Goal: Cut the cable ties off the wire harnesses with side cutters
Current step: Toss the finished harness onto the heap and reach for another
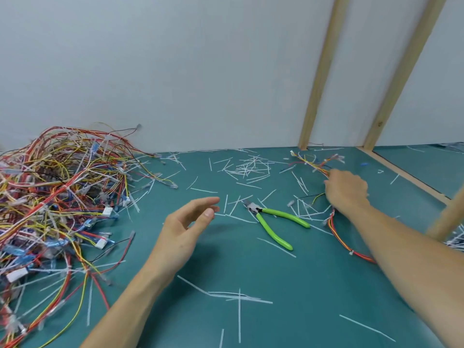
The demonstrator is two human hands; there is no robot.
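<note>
Cut white cable-tie tails (239,296) lie scattered nearest on the green mat (313,285). At 12 o'clock from them, the left hand (184,227) hovers with relaxed fingers, holding nothing. Green-handled side cutters (272,219) rest at its 3 o'clock. At 2 o'clock, the right hand (345,190) grips a wire harness (316,164). A tangled harness pile (55,197) sits at 9 o'clock.

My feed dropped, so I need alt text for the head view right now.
The right hand grips a wire harness at the right of the green mat, while the left hand hovers open beside green-handled side cutters lying on the mat. A tangled pile of harnesses fills the left; cut cable ties litter the surface.
</note>
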